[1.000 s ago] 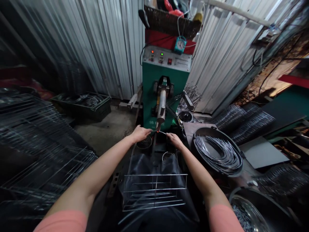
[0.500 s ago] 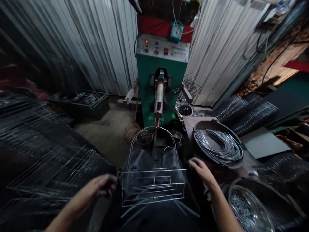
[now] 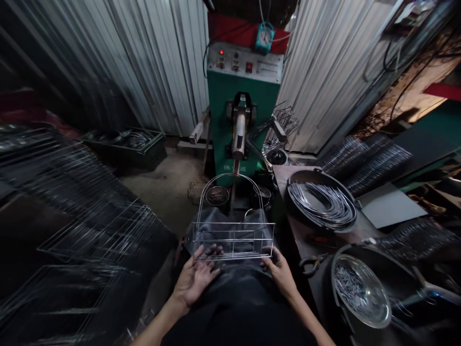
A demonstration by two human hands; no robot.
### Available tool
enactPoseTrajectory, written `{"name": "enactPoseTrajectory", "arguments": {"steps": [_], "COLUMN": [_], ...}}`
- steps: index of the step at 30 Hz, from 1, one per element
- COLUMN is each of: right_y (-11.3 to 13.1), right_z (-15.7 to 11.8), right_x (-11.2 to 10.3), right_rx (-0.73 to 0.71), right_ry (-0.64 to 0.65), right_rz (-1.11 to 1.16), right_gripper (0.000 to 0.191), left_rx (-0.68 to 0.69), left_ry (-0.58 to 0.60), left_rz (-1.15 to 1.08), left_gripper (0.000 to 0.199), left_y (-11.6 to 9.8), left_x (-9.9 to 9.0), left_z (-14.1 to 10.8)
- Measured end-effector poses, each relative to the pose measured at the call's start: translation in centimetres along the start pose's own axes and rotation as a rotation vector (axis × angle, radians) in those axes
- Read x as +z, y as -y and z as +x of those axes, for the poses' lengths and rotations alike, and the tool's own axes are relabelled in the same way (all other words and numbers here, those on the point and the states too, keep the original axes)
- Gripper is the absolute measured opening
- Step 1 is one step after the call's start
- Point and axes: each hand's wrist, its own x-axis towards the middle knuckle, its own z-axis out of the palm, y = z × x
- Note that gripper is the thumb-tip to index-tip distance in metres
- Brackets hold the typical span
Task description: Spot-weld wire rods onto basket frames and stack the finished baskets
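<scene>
**Hands and work piece**
- Wire basket point(image 3: 233, 236): bottom center of frame, arched handle up, over a dark apron point(image 3: 237, 298) on the person's lap.
- Left hand point(image 3: 196, 279): open, palm up, fingers spread, at the basket's near rail.
- Right hand point(image 3: 280, 275): at the basket's near right corner, fingers against the wire; whether it grips cannot be told.
- The hands stand apart, one at each end of the near rail.

**Surroundings**
- Spot welder point(image 3: 242, 77): green, upper center, just beyond the basket, with a control panel and one red light lit.
- Steel bowl point(image 3: 217, 195): seen through the basket's arch, holding small wire pieces.
- Bench point(image 3: 306, 245): right of the basket, bearing a black tray point(image 3: 298, 190) of curved wire rods.
- Pliers point(image 3: 312, 264): on the bench, near the right hand.
- Black tub point(image 3: 336, 288): lower right, holding a steel pan point(image 3: 362, 290) of short wires.
- Wire racks point(image 3: 86, 230): stacked, left of frame.
- Crate point(image 3: 126, 156): upper left, on the floor, holding wire pieces.
- Corrugated metal wall point(image 3: 154, 62): behind the welder.
</scene>
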Motion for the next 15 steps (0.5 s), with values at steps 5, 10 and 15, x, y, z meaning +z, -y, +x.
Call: {"name": "enactPoseTrajectory", "arguments": {"steps": [5,10,15], "right_y": [-1.3,-1.8,-1.2], "right_z": [-0.9,-2.1,-1.5], "right_x": [0.9,2.3,0.4], "right_rx": [-0.044,-0.126,-0.179], "right_ry": [0.063,0.179,0.159], "right_rz": [-0.037,-0.197,-0.385], "right_gripper": [0.036,0.022,0.019], "left_rx": [0.105,0.239,0.509], "left_ry": [-0.12,-0.215,-0.27], "left_rz": [-0.074,-0.001,0.3], "left_gripper": [0.018,0.018,0.007], "left_y": [0.5,-0.6,-2.0], "left_x": [1.5,1.4,1.2], "left_z": [-1.6,-5.1,-6.3]}}
